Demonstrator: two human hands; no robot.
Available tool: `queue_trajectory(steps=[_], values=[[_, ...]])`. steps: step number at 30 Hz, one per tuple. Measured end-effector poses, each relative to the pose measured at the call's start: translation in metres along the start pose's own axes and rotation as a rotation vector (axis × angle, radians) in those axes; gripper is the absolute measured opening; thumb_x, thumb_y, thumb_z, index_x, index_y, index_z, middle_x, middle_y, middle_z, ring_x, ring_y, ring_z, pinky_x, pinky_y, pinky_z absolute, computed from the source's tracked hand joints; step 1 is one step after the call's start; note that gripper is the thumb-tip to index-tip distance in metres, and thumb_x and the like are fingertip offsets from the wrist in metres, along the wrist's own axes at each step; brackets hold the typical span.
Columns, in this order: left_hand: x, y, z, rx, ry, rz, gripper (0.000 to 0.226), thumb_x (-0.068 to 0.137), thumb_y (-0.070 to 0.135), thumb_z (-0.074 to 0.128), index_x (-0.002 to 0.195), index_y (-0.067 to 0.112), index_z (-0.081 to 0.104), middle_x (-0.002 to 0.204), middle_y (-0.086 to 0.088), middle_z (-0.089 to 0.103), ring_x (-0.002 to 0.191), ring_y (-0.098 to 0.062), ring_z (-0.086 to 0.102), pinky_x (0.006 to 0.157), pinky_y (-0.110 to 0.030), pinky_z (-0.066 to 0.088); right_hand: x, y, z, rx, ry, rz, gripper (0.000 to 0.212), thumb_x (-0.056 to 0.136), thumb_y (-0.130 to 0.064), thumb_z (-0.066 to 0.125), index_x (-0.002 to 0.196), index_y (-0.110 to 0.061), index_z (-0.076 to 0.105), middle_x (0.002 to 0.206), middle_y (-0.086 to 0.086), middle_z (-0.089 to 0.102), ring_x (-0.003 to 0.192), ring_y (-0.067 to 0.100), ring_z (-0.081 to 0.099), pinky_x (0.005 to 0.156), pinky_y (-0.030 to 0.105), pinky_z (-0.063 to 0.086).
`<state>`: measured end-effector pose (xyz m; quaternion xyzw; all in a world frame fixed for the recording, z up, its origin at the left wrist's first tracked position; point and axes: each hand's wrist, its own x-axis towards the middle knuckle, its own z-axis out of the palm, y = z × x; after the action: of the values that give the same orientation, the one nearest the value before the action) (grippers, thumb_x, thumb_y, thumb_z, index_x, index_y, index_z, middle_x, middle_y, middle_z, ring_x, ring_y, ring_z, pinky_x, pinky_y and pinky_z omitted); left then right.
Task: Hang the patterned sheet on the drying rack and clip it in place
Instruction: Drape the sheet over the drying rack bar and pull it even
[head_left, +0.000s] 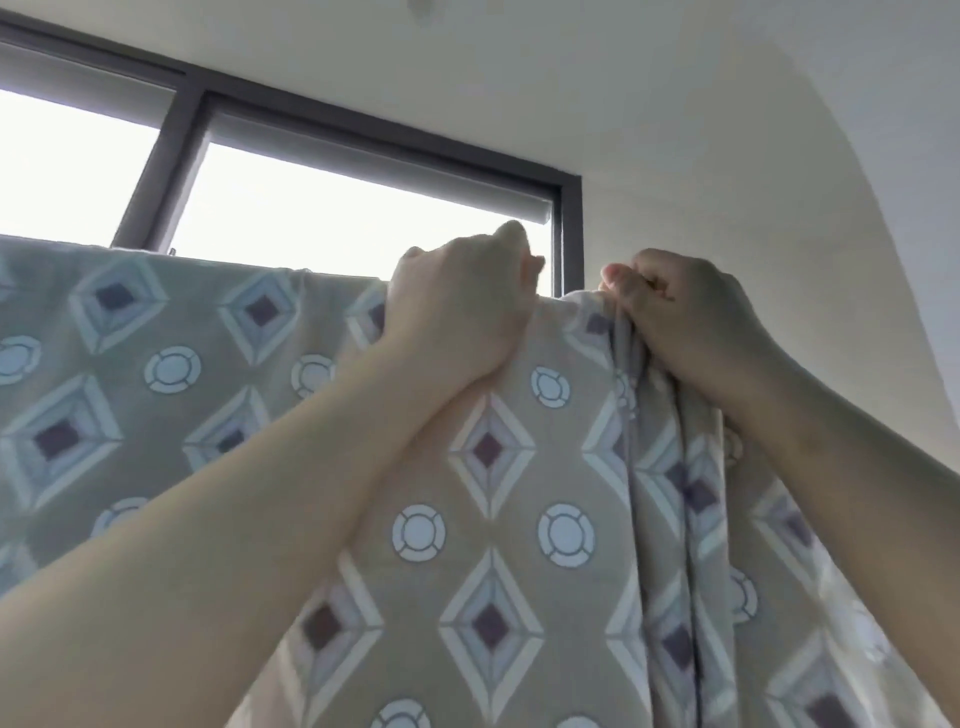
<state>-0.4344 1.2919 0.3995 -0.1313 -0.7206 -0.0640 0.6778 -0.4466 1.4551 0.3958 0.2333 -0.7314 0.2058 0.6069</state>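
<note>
Below the dark-framed window (569, 228), the beige patterned fabric sheet (493, 467) drapes over the hidden drying rack; the left grip (457, 306) curls over its top fold, the right grip (691, 322) pinches the bunched edge. Soft, light, probably slippery: best held at the fold

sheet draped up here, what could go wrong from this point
1. The patterned sheet is bunched into folds under the right hand. If it is left like that, that end may dry badly or drag the sheet sideways.
2. Nothing visibly pins the top edge yet, so if the left hand lets go too, the sheet might slide off.
</note>
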Motion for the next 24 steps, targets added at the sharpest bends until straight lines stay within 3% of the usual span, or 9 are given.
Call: queue_trajectory(steps=[3, 4, 9, 12, 15, 17, 19, 21, 24], values=[[-0.003, 0.023, 0.015, 0.055, -0.174, 0.099, 0.046, 0.096, 0.053, 0.024, 0.114, 0.024, 0.054, 0.098, 0.002, 0.065, 0.092, -0.020, 0.058, 0.088, -0.039, 0.034, -0.004, 0.016, -0.001, 0.027, -0.064, 0.080, 0.031, 0.099, -0.037, 0.030, 0.096, -0.022, 0.057, 0.090, -0.004, 0.056, 0.089, 0.019, 0.049, 0.089, 0.039, 0.039], [-0.003, 0.027, 0.021, 0.085, -0.179, 0.106, 0.047, 0.095, 0.053, 0.022, 0.112, 0.024, 0.055, 0.096, 0.002, 0.065, 0.091, -0.020, 0.057, 0.089, -0.039, 0.031, -0.007, 0.023, -0.001, 0.035, -0.066, 0.109, 0.032, 0.099, -0.037, 0.030, 0.099, -0.020, 0.057, 0.093, -0.001, 0.057, 0.090, 0.021, 0.050, 0.086, 0.037, 0.039], [-0.009, 0.041, 0.038, 0.012, -0.030, 0.064, 0.037, 0.098, 0.041, 0.028, 0.104, 0.021, 0.058, 0.091, 0.002, 0.063, 0.095, -0.022, 0.053, 0.090, -0.037, 0.027, -0.019, 0.054, -0.004, -0.002, 0.037, 0.107, 0.036, 0.101, -0.027, 0.032, 0.081, -0.009, 0.055, 0.072, 0.003, 0.053, 0.066, 0.017, 0.045, 0.057, 0.024, 0.029], [-0.008, 0.051, 0.045, -0.030, 0.014, 0.041, 0.029, 0.098, 0.030, 0.034, 0.103, 0.017, 0.060, 0.094, 0.001, 0.064, 0.098, -0.024, 0.052, 0.091, -0.037, 0.026, -0.022, 0.066, -0.009, -0.021, 0.074, 0.104, 0.031, 0.100, -0.021, 0.036, 0.089, -0.009, 0.062, 0.080, 0.002, 0.055, 0.076, 0.019, 0.045, 0.059, 0.023, 0.026], [-0.007, 0.055, 0.048, -0.094, 0.025, 0.001, 0.030, 0.097, 0.028, 0.033, 0.107, 0.018, 0.060, 0.095, 0.002, 0.065, 0.097, -0.023, 0.054, 0.093, -0.039, 0.028, -0.026, 0.078, -0.017, 0.065, 0.028, 0.169, 0.027, 0.097, -0.024, 0.045, 0.101, -0.013, 0.069, 0.088, -0.001, 0.064, 0.080, 0.017, 0.056, 0.066, 0.022, 0.036], [-0.008, 0.063, 0.048, -0.137, 0.007, -0.005, 0.032, 0.098, 0.032, 0.031, 0.113, 0.021, 0.058, 0.096, 0.004, 0.065, 0.099, -0.021, 0.055, 0.096, -0.039, 0.027, -0.029, 0.083, -0.023, 0.114, 0.051, 0.177, 0.019, 0.094, -0.023, 0.053, 0.098, -0.017, 0.071, 0.082, -0.003, 0.067, 0.077, 0.016, 0.062, 0.062, 0.014, 0.043], [-0.007, 0.075, 0.048, -0.133, -0.045, 0.016, 0.040, 0.097, 0.046, 0.028, 0.117, 0.025, 0.056, 0.100, 0.006, 0.063, 0.103, -0.019, 0.053, 0.100, -0.041, 0.024, -0.030, 0.085, -0.029, 0.023, 0.085, 0.123, 0.018, 0.092, -0.019, 0.055, 0.096, -0.016, 0.072, 0.077, -0.004, 0.064, 0.074, 0.015, 0.059, 0.056, 0.003, 0.038], [-0.004, 0.085, 0.049, -0.085, -0.086, 0.051, 0.046, 0.095, 0.054, 0.028, 0.112, 0.025, 0.059, 0.104, 0.005, 0.061, 0.106, -0.020, 0.050, 0.098, -0.042, 0.024, -0.032, 0.090, -0.035, -0.103, 0.092, 0.065, 0.020, 0.093, -0.016, 0.053, 0.097, -0.011, 0.072, 0.079, 0.000, 0.063, 0.074, 0.015, 0.055, 0.057, 0.014, 0.034], [-0.002, 0.094, 0.051, 0.012, -0.094, 0.113, 0.037, 0.095, 0.046, 0.031, 0.109, 0.026, 0.060, 0.111, 0.003, 0.060, 0.111, -0.024, 0.046, 0.096, -0.044, 0.024, -0.038, 0.111, -0.053, -0.197, 0.186, 0.137, 0.024, 0.096, -0.015, 0.045, 0.092, -0.004, 0.066, 0.082, 0.004, 0.061, 0.076, 0.019, 0.051, 0.059, 0.023, 0.026]])
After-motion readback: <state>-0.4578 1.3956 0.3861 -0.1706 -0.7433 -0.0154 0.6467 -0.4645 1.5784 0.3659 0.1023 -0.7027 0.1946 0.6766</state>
